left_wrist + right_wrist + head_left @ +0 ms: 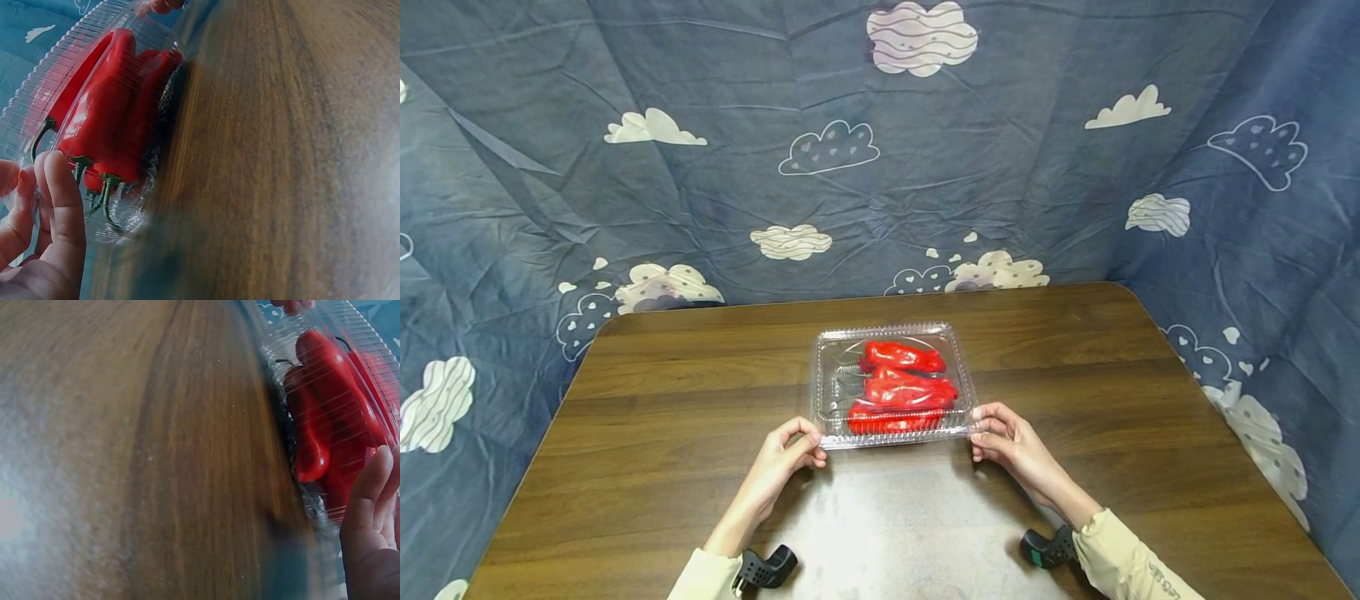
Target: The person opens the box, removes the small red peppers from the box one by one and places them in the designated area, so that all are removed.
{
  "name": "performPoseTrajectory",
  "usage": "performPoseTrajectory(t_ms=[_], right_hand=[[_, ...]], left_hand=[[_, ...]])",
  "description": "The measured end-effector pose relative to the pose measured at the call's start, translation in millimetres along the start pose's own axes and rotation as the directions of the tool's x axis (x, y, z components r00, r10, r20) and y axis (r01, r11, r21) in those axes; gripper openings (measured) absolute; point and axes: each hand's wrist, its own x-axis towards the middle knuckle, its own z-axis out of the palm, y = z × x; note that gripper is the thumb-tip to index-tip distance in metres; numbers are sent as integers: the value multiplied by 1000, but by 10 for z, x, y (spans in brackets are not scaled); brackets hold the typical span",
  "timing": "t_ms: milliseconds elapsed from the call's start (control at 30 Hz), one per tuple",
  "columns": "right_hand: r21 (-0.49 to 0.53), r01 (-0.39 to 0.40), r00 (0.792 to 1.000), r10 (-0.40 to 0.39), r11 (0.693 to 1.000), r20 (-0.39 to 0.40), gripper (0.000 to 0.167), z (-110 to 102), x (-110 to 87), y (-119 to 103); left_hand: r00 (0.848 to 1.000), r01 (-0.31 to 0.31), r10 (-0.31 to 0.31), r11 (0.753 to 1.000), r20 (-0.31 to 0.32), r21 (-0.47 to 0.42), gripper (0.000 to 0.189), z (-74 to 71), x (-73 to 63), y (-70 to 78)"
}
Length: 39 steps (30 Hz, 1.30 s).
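Note:
A clear plastic clamshell box (831, 406) with a ribbed rim is on the table, its lid over several long red peppers (910, 388). Green stems show on the peppers (103, 131) in the left wrist view. At the box's near left corner, my left hand (778, 468) pinches the rim between thumb and fingers. My right hand (1021, 454) grips the near right corner the same way. From the right wrist view, the peppers (331, 394) lie side by side behind the clear wall. Whether the lid's edge is fully pressed down cannot be made out.
The brown wood-grain table (685, 392) extends to both sides of the box, with a bright glare on its near part. Behind it hangs a blue cloth (722, 192) printed with clouds. Black wrist devices (767, 567) sit at both cuffs.

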Motion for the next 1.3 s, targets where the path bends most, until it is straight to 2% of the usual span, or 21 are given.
performPoseTrajectory(t_ms=[367, 467, 600, 733, 833, 933, 1100, 1200, 1300], right_hand=[[44, 20, 1000, -21, 999, 23, 17, 25, -27, 41], [43, 30, 999, -32, 999, 32, 4, 30, -23, 52], [-22, 62, 998, -62, 998, 25, 11, 41, -9, 47], [-121, 72, 997, -72, 990, -3, 7, 42, 0, 28], [-173, 102, 994, -106, 980, -18, 15, 29, 6, 24], [-220, 168, 982, -183, 961, -48, 21, 19, 20, 34], [-281, 281, 942, -319, 917, -99, 36, 6, 56, 50], [-339, 336, 920, -383, 879, -80, 37, -9, 81, 44], [-386, 375, 904, -424, 843, -48, 30, -20, 103, 29]], left_hand=[[1000, -5, 5, 1000, -4, 6, 21, -21, 20, -12], [1000, -9, 9, 1000, -2, 12, 21, -20, 20, -5], [1000, -20, 19, 1000, 13, 23, 20, -28, 24, -2], [1000, -12, 12, 1000, 29, 21, 15, -50, 18, 7], [999, -8, 7, 1000, 39, 16, 15, -63, 14, 13], [999, -8, 8, 1000, 48, 15, 18, -69, 14, 16], [999, 0, 0, 1000, 54, 11, 19, -70, 13, 23], [999, -4, 3, 1000, 54, 14, 17, -78, 9, 21], [998, -28, 27, 999, 60, 15, 19, -96, 7, 6]])
